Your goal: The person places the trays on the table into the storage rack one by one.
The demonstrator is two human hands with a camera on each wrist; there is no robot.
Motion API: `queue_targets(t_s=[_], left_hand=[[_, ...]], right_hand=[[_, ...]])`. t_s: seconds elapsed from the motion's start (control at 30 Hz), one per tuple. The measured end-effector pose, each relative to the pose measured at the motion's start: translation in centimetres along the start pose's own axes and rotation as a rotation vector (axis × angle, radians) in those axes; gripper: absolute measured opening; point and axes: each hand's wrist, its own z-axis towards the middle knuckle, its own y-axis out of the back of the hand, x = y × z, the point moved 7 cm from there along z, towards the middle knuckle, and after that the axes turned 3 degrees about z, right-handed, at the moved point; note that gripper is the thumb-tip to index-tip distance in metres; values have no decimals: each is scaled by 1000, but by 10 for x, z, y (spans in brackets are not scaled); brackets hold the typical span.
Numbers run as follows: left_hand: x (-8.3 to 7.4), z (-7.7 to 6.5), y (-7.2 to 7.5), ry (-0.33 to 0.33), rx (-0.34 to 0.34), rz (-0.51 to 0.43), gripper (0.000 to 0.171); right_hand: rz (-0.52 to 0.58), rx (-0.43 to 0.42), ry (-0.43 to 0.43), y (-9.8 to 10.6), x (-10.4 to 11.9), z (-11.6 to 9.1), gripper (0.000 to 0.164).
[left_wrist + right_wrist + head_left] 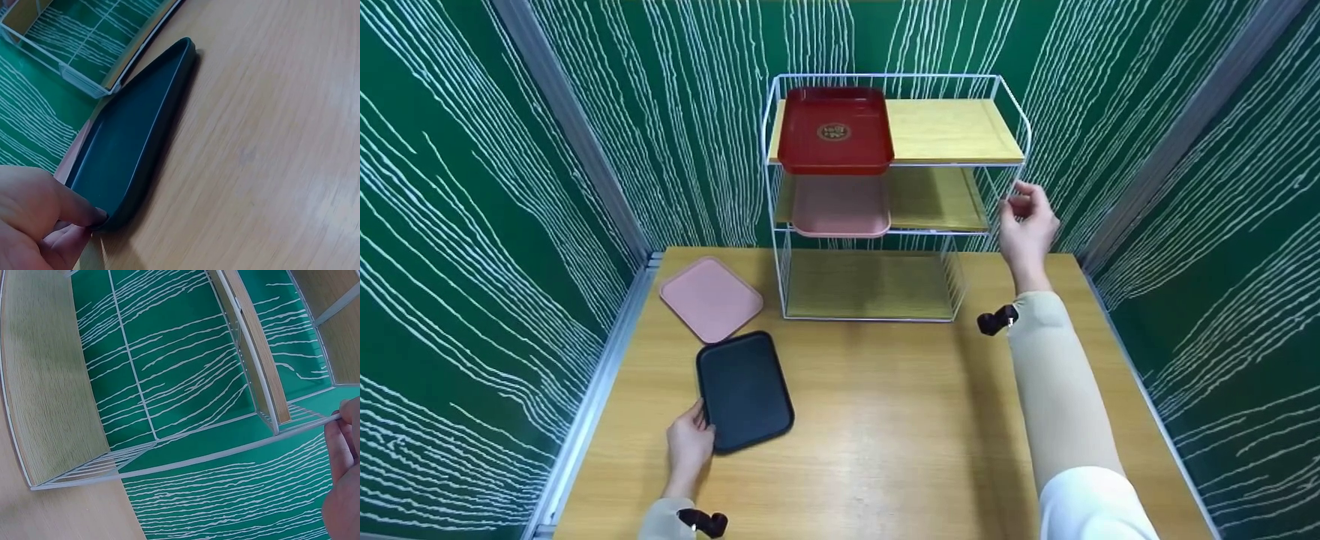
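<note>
A black tray (745, 391) is on the left part of the table, and my left hand (691, 441) pinches its left rim between thumb and fingers. In the left wrist view the thumb and fingertips grip a corner of the black tray (126, 140). My right hand (1030, 223) is up at the right side of a white wire shelf rack (870, 320) with wooden boards. Its fingers pinch the rack's upright wire, as the right wrist view shows the hand (343, 467) at that bar. A red tray (836, 142) lies on the top shelf, left side; a pink tray (841, 206) lies on the middle shelf below it.
Another pink tray (711, 299) lies turned at an angle on the wooden table (885, 435), left of the rack and just behind the black tray. Green walls (690, 142) with white wavy lines and metal posts (577, 127) enclose the table.
</note>
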Motion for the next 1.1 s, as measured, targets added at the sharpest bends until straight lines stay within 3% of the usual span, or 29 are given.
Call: queue_targets(t_s=[0.17,0.3,0.53,1.1], left_hand=[[4,2,5,88,5,-55,58],[3,5,10,120,-4,-26,53],[1,8,15,120,-18,51,41],[-2,9,15,104,-47,10,36]], right_hand=[[6,-2,-7,0,0,1,29],[5,-14,6,1,1,1,28],[-21,-10,26,0,1,1,29],[-7,3,4,0,-1,1,29]])
